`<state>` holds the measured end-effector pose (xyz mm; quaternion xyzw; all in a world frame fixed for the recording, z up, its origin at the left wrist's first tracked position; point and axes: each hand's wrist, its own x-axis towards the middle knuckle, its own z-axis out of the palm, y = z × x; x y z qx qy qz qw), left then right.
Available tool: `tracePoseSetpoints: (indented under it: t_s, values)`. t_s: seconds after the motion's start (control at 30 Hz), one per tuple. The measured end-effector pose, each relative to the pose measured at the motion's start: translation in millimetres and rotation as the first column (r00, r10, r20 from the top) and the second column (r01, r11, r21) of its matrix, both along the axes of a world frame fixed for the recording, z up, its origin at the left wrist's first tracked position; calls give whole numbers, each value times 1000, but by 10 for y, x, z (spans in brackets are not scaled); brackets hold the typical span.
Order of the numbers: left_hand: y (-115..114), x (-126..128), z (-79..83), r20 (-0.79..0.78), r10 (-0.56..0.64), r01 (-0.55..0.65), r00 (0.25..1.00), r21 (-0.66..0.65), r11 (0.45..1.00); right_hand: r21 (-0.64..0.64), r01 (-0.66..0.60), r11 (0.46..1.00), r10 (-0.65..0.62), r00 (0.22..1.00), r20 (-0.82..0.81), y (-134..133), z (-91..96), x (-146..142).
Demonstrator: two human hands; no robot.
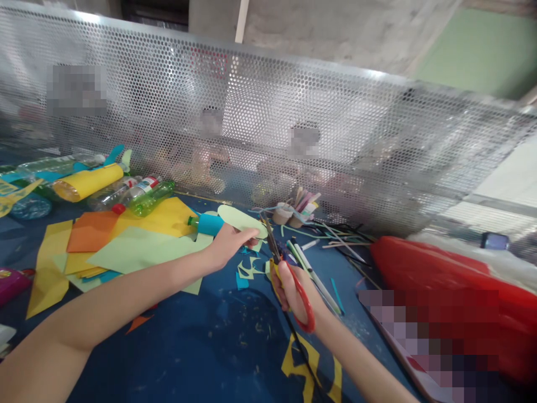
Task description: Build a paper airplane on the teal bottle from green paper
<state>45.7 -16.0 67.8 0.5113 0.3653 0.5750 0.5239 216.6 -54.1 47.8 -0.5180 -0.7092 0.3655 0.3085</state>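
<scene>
**Head view.** The left hand [229, 243] holds a pale green rounded paper cut-out [241, 220] just above the blue surface [210, 347]. Its grip is narrow, with thumb and fingers pinched on the near edge of the shape. The right hand [293, 288] has its grip closed through the loops of the red-and-yellow-handled scissors [277, 254]. The dark blades point away towards the cut-out's right end; whether they are parted cannot be told. Pale green offcuts [247, 271] lie beneath, loose yellow and orange paper sheets [92, 232] lie to the left, and a perforated metal screen [293, 123] stands behind.

**Likely hazards.** The blades are close to the left fingertips and could nick them. The thin paper, held at one edge only, may flex, so the cut could wander or tear.
</scene>
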Motion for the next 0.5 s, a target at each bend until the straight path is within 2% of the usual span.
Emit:
tracePoseSetpoints:
  t_s: [0.1,0.5]
  values:
    - [13,-4,-2,8,-5,5,1000,4,1000,-36,-5,999,5,1000,-2,18,-11,12]
    - [83,-39,-24,46,-32,32,998,19,999,-27,3,1000,-2,999,40,34,-16,23]
